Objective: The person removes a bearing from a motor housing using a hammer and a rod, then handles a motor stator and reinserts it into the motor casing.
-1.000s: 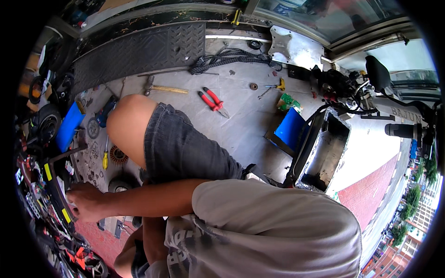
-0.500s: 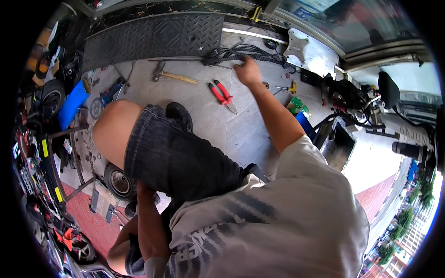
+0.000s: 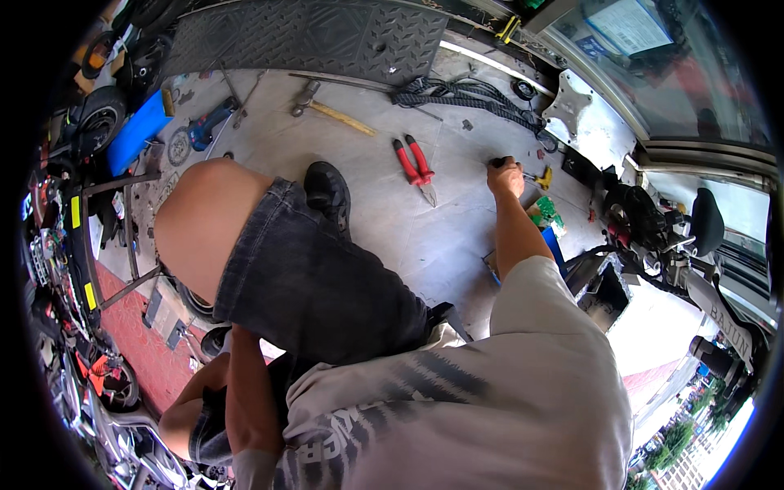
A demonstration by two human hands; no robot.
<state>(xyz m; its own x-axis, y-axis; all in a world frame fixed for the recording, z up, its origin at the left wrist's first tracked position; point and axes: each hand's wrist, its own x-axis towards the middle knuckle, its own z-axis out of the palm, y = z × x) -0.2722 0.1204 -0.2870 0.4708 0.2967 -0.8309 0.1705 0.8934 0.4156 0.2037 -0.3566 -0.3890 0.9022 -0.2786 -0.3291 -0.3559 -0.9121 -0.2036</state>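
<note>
Out to the right over the floor, my right hand (image 3: 508, 177) is closed around a small black roll (image 3: 496, 162) that looks like tape, mostly covered by the fingers. Left of that hand lie red-handled pliers (image 3: 417, 169) with the jaws toward me. A hammer (image 3: 339, 117) with a wooden handle rests farther left. Just right of the hand is a yellow-handled tool (image 3: 543, 176). My left forearm (image 3: 249, 392) runs up to my bent leg, which hides the left hand.
Black cable or strap (image 3: 469, 98) lies at the back beside a ridged black ramp mat (image 3: 302, 37). A blue power tool (image 3: 209, 126) sits at left. To the right stand a metal plate (image 3: 592, 118), a green box (image 3: 545, 212) and a two-wheeler's black parts (image 3: 633, 216). A metal frame (image 3: 122, 237) stands left.
My right hand has moved right and nearer, from beside the black cable to the small black roll on the floor, and has closed on it. The view has shifted.
</note>
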